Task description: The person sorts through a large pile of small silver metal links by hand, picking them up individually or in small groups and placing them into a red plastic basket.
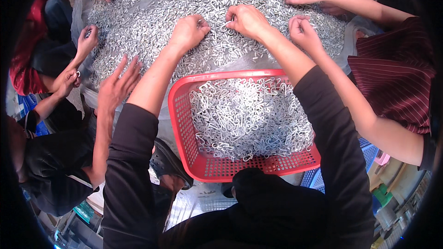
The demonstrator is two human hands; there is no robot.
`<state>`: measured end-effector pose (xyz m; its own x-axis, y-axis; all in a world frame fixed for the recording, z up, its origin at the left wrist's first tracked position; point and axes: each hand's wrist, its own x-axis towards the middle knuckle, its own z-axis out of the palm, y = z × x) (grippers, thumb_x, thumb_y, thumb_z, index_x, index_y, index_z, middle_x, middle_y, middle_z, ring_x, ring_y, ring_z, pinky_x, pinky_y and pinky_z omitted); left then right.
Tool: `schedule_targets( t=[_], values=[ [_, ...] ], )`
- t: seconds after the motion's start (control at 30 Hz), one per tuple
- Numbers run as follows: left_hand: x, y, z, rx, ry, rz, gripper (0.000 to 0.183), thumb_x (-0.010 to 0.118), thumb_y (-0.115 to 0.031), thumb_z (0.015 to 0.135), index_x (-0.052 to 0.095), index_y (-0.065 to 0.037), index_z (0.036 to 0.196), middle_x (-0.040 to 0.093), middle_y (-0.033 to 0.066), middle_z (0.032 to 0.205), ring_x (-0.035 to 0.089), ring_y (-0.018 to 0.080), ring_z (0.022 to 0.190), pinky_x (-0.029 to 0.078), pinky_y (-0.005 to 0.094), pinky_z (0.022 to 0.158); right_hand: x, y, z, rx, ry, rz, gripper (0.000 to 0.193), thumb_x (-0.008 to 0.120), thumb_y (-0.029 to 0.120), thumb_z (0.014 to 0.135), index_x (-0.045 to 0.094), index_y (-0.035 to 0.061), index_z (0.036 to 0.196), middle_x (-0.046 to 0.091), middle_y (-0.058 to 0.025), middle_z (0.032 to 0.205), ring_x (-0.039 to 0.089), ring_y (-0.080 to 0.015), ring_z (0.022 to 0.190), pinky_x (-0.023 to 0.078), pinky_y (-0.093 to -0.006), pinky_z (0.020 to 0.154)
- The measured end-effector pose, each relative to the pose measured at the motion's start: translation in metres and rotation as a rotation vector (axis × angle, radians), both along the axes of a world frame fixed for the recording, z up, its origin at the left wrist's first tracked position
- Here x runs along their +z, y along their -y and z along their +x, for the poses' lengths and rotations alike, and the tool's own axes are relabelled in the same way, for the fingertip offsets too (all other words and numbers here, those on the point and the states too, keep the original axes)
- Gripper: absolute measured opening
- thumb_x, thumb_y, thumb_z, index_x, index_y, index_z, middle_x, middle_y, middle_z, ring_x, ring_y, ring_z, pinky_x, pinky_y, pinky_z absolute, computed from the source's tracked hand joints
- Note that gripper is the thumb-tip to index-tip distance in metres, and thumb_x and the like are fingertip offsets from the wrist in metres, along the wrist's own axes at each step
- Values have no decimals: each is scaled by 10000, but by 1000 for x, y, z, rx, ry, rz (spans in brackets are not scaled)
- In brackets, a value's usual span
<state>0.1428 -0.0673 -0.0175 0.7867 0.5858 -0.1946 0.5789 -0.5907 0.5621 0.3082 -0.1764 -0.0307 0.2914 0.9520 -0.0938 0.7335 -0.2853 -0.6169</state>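
My left hand (190, 32) is above a wide spread of small silvery metal pieces (157, 14), fingers curled in a pinch; whatever they hold is too small to make out. To its right, my right hand (248, 20) has thumb and fingertips closed on a small bent metal hook that shows at the fingertips. Just below my hands, between my forearms, stands a red plastic basket (184, 166) with perforated walls. Many whitish S-shaped metal hooks (249, 115) are heaped in it.
Co-workers' hands reach over the same spread: several at the left, including an outstretched hand (121, 80) beside my left forearm, and two at the right, one bent hand (304, 32) close to my right forearm. Clear plastic sheeting (80, 23) lies under the pieces. Blue crates (316, 180) stand behind the basket's right corner.
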Motion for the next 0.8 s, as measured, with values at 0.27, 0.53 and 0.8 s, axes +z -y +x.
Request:
schedule_targets(
  t=[0.27,0.53,0.8],
  values=[
    [-5,0,11,-81,-115,-26,185,640,-223,701,648,-68,801,631,142,722,614,270,698,474,346,686,23,21,37,-145,-1352,61,158,603,157,768,556,57,881,546,-2,876,495,-97,798,383,-243,618],
    [15,11,13,-102,-114,13,269,671,-301,696,636,-71,832,638,134,788,620,270,767,480,365,697,22,26,36,-103,-1349,22,122,615,149,751,566,98,850,565,-1,833,524,-58,695,373,-181,515],
    [4,10,13,30,-92,-185,220,699,-262,693,644,-66,775,637,78,721,601,179,667,461,329,627,2,17,-22,161,343,-71,189,652,215,697,569,99,821,620,-97,778,594,-296,767,457,-416,639]
  ],
)
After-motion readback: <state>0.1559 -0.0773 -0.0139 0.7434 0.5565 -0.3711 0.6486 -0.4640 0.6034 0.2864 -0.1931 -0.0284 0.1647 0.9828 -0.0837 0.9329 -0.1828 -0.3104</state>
